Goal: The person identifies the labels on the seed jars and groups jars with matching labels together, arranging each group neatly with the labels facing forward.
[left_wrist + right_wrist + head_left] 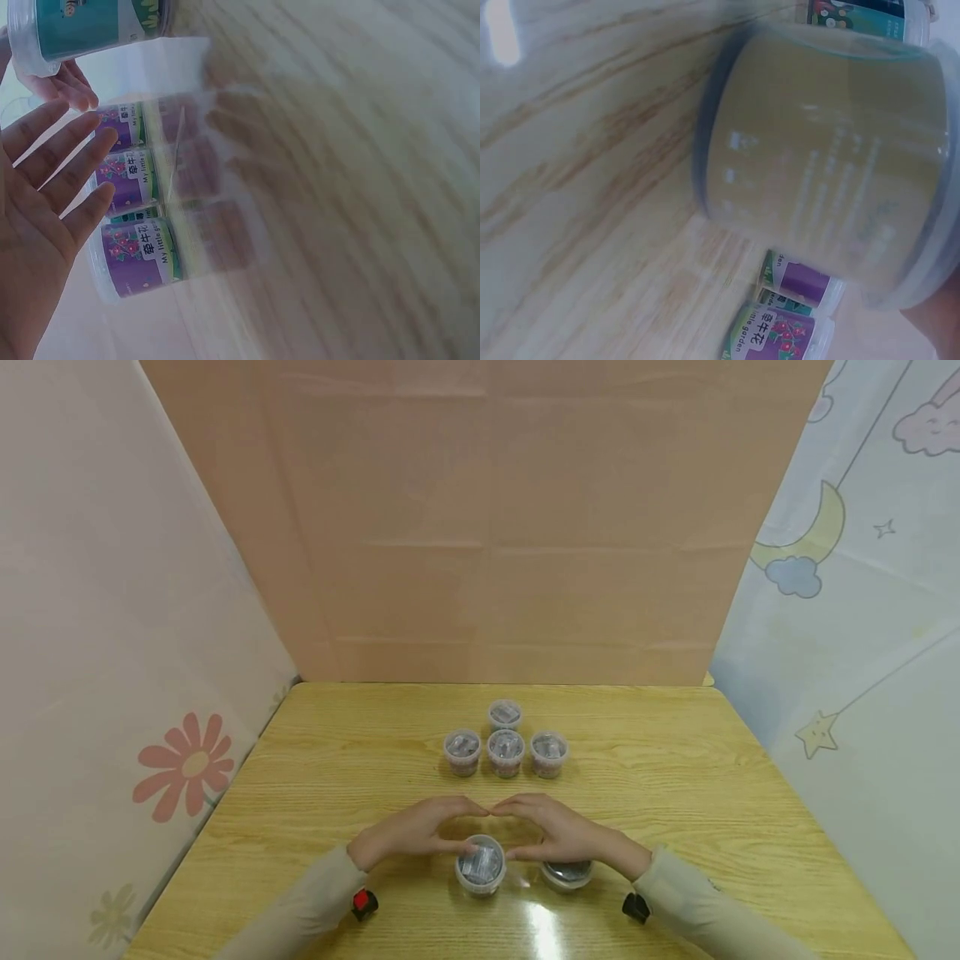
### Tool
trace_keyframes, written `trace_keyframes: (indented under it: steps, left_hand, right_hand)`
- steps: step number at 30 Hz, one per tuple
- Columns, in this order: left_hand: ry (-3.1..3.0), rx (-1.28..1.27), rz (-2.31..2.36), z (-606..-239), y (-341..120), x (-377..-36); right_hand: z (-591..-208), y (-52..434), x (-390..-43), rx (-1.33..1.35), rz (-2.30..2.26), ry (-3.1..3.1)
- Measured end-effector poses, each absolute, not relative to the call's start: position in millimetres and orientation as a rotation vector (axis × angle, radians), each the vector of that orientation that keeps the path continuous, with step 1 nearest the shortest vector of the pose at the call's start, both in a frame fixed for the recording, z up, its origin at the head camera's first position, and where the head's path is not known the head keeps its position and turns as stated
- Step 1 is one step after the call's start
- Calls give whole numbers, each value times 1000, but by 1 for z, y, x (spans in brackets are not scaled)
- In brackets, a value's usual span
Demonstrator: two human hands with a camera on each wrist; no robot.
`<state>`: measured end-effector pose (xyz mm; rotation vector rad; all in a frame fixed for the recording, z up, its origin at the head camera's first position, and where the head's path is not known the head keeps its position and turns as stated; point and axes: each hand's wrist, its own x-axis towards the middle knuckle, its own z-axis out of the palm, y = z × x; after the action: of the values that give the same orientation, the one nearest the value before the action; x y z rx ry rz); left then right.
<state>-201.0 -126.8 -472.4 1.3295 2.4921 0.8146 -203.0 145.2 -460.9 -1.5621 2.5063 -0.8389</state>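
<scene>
Two small tubs being framed by flat, spread hands on a wooden table.

The near tub [480,864] is being flanked by the left hand [416,831] and the right hand [558,831], fingers straight, fingertips meeting beyond it, nothing pinched. A second tub [567,874] is being shaded under the right palm. Four labelled tubs [505,742] are being left clustered well beyond on the table [712,793].

6 small plastic tubs: 4 clustered at back [506,741], 2 near front [481,864].

Two clear lidded tubs [481,865] [567,874] stand upright, side by side, near the table's front edge.
</scene>
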Motion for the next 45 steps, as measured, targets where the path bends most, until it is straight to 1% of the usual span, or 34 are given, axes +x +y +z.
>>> trace_keyframes:
  steps: [9,16,22,45]
  left_hand:
    - [2475,1353,805,-474,-126,-198]
    - [2480,1341,789,-475,-126,-195]
    - [2476,1412,782,-474,-127,-193]
    - [2426,1440,799,-475,-129,-188]
  right_hand:
    - [-460,143,-201,-1557,-845,2509]
    - [-459,142,-198,-1612,-801,2523]
    - [-458,141,-195,-1652,-781,2525]
    - [-463,140,-191,-1643,-742,2529]
